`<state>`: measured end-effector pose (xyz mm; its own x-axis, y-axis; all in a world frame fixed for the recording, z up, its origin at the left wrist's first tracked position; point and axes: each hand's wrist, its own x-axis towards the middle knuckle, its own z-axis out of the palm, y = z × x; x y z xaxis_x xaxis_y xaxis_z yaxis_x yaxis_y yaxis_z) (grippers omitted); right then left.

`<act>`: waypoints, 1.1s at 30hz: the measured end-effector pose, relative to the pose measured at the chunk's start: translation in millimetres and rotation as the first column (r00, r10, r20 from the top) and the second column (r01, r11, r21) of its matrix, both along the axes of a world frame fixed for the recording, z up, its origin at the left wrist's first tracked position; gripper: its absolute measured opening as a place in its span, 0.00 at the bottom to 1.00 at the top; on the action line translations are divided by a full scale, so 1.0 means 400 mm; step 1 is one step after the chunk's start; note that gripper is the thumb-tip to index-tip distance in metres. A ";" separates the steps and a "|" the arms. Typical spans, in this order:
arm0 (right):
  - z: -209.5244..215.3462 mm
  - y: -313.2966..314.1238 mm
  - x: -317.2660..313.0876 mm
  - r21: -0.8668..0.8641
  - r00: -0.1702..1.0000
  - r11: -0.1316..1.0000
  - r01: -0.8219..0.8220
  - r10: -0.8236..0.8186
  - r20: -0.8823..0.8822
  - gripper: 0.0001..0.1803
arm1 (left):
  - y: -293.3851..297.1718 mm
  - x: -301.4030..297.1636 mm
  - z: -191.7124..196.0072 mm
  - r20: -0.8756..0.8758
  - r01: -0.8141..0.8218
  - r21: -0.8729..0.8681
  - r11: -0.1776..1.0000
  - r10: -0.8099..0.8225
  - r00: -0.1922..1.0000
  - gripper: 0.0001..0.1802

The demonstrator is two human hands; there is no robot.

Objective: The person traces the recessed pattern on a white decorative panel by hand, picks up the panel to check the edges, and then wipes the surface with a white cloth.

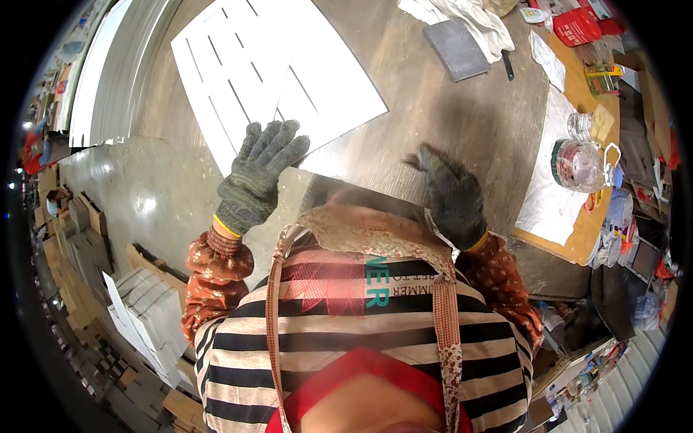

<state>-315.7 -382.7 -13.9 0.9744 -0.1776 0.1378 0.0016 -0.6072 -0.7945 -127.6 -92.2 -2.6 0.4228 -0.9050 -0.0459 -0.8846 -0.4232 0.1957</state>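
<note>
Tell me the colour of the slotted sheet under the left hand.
White, with long narrow slots; the sheet shows best in the head view.

grey slab (pixel 456 48), plastic jar (pixel 577 164), white cloth (pixel 465 18)

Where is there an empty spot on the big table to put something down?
The bare wood between the white slotted sheet and the grey pad is free, down toward the right hand. The far right side, around the clear jug and red packet, is crowded.
</note>
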 end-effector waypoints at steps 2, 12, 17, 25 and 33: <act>-0.005 0.024 0.051 -0.119 0.991 0.989 0.093 -0.080 0.109 0.18 | -0.017 -0.011 -0.013 -0.026 -0.057 -0.102 0.993 0.055 0.998 0.44; 0.037 0.119 0.220 -0.030 0.857 0.984 0.178 -0.170 -0.486 0.22 | -0.139 -0.045 -0.025 -0.066 -0.188 -0.429 0.883 0.177 0.982 0.28; 0.016 0.140 0.229 0.107 0.852 0.919 0.380 -0.302 -0.427 0.21 | -0.161 -0.028 -0.062 0.089 -0.109 -0.427 0.898 0.162 0.983 0.28; -0.030 0.157 0.208 -0.372 0.992 0.925 0.077 -0.107 -0.060 0.15 | -0.159 -0.019 -0.092 0.225 -0.039 -0.437 0.898 0.152 0.963 0.32; 0.004 0.180 0.232 -0.192 0.912 0.959 0.208 -0.261 -0.315 0.16 | -0.169 -0.012 -0.107 0.242 -0.018 -0.448 0.894 0.141 0.960 0.28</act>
